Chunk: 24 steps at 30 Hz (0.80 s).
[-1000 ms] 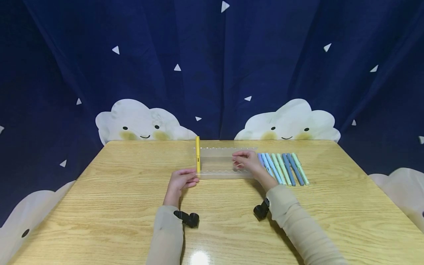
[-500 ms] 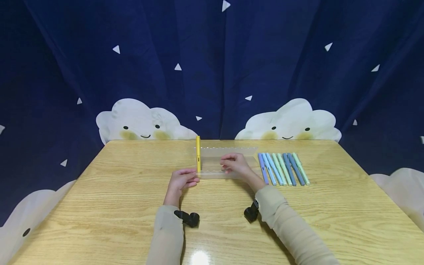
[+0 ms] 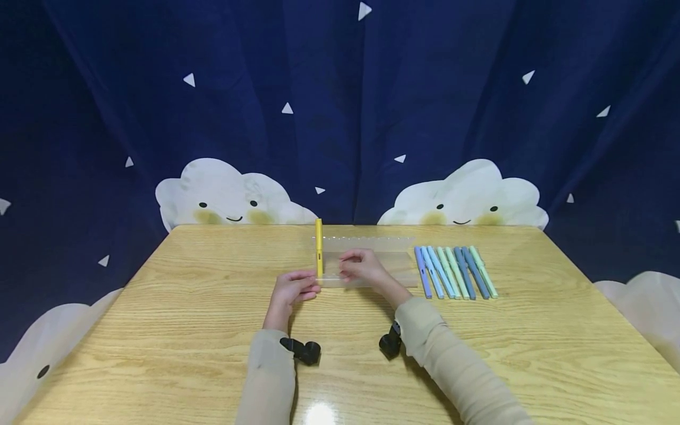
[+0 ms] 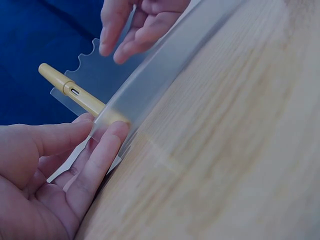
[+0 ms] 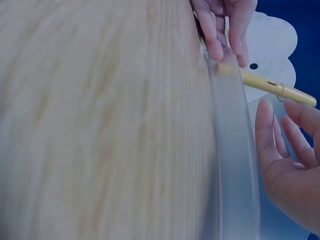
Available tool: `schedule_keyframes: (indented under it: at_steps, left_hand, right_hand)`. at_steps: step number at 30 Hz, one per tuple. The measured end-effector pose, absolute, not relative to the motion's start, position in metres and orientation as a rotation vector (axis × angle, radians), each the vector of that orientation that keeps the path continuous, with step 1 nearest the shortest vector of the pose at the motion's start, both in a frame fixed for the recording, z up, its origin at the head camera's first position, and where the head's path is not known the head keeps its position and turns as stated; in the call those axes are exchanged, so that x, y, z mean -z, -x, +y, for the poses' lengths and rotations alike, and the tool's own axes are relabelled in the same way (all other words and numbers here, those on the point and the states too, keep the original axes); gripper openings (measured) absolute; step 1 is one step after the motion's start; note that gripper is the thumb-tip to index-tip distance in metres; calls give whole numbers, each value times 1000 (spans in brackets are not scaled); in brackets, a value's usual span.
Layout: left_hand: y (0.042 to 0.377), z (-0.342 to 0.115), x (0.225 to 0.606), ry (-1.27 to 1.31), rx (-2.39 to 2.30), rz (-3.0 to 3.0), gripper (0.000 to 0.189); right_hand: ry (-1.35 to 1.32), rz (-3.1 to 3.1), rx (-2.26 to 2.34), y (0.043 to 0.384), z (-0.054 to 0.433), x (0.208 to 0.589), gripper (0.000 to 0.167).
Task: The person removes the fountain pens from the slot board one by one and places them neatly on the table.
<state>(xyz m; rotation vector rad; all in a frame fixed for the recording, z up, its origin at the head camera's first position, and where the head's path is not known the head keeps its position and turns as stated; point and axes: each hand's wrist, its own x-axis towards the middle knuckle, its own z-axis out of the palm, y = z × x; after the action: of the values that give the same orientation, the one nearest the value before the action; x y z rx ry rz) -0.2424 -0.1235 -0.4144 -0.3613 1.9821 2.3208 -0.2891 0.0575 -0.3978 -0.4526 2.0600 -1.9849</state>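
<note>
A clear plastic pen stand (image 3: pixel 382 282) with a scalloped back edge lies across the table. In its leftmost notch rests a yellow pen (image 3: pixel 319 248), slanting with its cap end up at the back. My left hand (image 3: pixel 293 290) pinches the stand's left front corner between thumb and fingers, right beside the pen's lower end (image 4: pixel 112 117). Over the stand, to the right of the yellow pen, hovers my right hand (image 3: pixel 365 268). Its fingers (image 5: pixel 267 132) are loosely bent with nothing between them.
To the right of the stand lies a row of several pens (image 3: pixel 455 273) in purple, light blue, pale green and dark blue. The wooden table (image 3: pixel 186 330) ends at a dark blue curtain (image 3: pixel 329 118) with white clouds on it.
My right hand has moved left over the stand, from its right end toward the yellow pen, uncovering the purple pen. The left hand and the yellow pen have stayed in place.
</note>
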Motion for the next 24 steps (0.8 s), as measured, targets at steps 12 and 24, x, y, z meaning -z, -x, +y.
schedule_keyframes:
  at_steps: [12,24]
  left_hand:
    - [243,-123,415,358,-2304,1997,22]
    - [245,-124,416,368,-2303,1985,23]
  right_hand:
    - [424,2022,1928,290,44,396,34]
    - [343,2096,1840,293,37,395,36]
